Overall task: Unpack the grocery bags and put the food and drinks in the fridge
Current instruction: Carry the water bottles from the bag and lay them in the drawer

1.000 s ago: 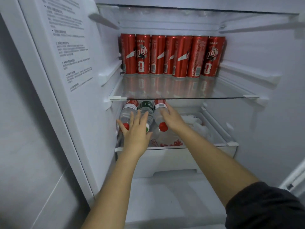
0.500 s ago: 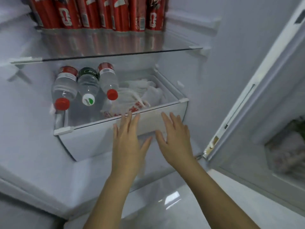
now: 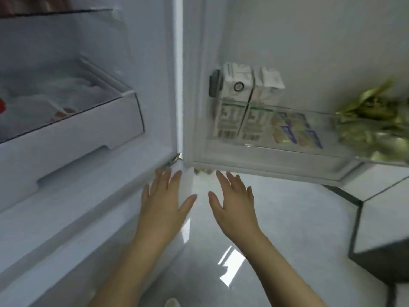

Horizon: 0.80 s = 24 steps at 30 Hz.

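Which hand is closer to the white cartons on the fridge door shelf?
Right. The right hand is below the door, almost under the white cartons; the left hand is farther left, by the hinge.

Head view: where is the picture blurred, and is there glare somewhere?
In the head view, motion blur smears the goods in the door shelf, worst on the golden packet at the right edge; the cartons cannot be read. Glare patches lie on the glossy floor between the arms. The left hand and right hand look sharper.

two white cartons stand upright, side by side, in the open fridge door's shelf.
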Each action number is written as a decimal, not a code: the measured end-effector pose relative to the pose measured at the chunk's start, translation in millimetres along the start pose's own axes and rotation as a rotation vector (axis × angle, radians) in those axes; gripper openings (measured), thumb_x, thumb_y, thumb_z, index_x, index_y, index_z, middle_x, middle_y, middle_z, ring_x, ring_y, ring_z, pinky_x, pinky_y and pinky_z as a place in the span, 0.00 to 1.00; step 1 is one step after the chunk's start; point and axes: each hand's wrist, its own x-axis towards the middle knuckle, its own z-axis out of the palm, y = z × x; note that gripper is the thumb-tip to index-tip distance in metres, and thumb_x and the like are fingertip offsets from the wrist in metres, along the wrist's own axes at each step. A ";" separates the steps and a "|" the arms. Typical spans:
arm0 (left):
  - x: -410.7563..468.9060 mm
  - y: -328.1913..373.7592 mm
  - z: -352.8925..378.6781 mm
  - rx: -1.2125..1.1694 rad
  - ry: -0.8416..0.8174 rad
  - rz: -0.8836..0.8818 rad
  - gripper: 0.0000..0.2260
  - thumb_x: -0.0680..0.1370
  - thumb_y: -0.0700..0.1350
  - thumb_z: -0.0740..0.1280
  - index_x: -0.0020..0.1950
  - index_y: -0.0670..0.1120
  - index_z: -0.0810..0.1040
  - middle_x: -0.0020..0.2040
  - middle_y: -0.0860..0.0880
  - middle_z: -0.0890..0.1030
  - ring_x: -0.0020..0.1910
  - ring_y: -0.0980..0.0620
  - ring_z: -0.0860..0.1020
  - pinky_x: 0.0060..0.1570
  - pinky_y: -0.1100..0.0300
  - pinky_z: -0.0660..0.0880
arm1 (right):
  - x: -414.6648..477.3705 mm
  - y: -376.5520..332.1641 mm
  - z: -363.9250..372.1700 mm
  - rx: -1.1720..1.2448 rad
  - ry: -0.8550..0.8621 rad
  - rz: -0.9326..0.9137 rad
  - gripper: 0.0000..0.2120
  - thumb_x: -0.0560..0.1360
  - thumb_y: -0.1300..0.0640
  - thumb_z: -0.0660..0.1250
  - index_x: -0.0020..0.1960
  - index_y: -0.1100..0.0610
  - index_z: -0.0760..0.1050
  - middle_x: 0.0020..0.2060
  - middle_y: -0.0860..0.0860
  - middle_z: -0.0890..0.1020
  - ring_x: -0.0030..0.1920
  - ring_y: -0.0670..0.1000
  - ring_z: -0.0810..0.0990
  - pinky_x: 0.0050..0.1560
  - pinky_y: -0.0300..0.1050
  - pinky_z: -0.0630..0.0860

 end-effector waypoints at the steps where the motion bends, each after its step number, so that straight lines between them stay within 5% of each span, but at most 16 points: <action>1: -4.8 16.9 9.0 0.059 -0.033 0.017 0.36 0.76 0.69 0.44 0.80 0.52 0.48 0.80 0.49 0.48 0.79 0.48 0.46 0.77 0.46 0.45 | -11.1 19.2 -6.9 -0.018 0.004 0.058 0.28 0.82 0.43 0.51 0.80 0.46 0.48 0.79 0.50 0.51 0.79 0.53 0.45 0.76 0.55 0.41; 9: -62.9 147.4 79.1 0.284 -0.186 0.207 0.35 0.77 0.69 0.40 0.78 0.54 0.35 0.79 0.48 0.34 0.76 0.45 0.31 0.70 0.34 0.33 | -119.2 152.4 -56.5 -0.071 0.117 0.433 0.33 0.80 0.36 0.49 0.79 0.44 0.41 0.79 0.52 0.41 0.78 0.57 0.34 0.73 0.66 0.37; 14: -107.2 213.0 119.5 0.284 -0.225 0.342 0.37 0.76 0.70 0.41 0.78 0.54 0.35 0.79 0.47 0.33 0.75 0.44 0.29 0.68 0.33 0.31 | -187.7 214.1 -83.3 -0.183 0.191 0.570 0.35 0.79 0.33 0.48 0.78 0.42 0.34 0.78 0.52 0.34 0.75 0.59 0.28 0.71 0.69 0.33; 20: -139.1 285.6 148.2 0.276 -0.245 0.552 0.42 0.68 0.73 0.30 0.79 0.54 0.36 0.79 0.48 0.35 0.76 0.46 0.30 0.70 0.35 0.34 | -250.8 268.2 -106.1 -0.171 0.260 0.771 0.37 0.78 0.32 0.47 0.78 0.44 0.33 0.78 0.54 0.34 0.75 0.61 0.29 0.71 0.71 0.35; 24: -151.2 331.3 166.5 0.227 -0.251 0.679 0.41 0.70 0.73 0.32 0.79 0.54 0.38 0.79 0.48 0.36 0.76 0.46 0.30 0.70 0.36 0.33 | -285.6 296.3 -117.0 -0.133 0.330 0.897 0.37 0.78 0.32 0.47 0.78 0.44 0.33 0.78 0.54 0.35 0.76 0.60 0.30 0.71 0.70 0.36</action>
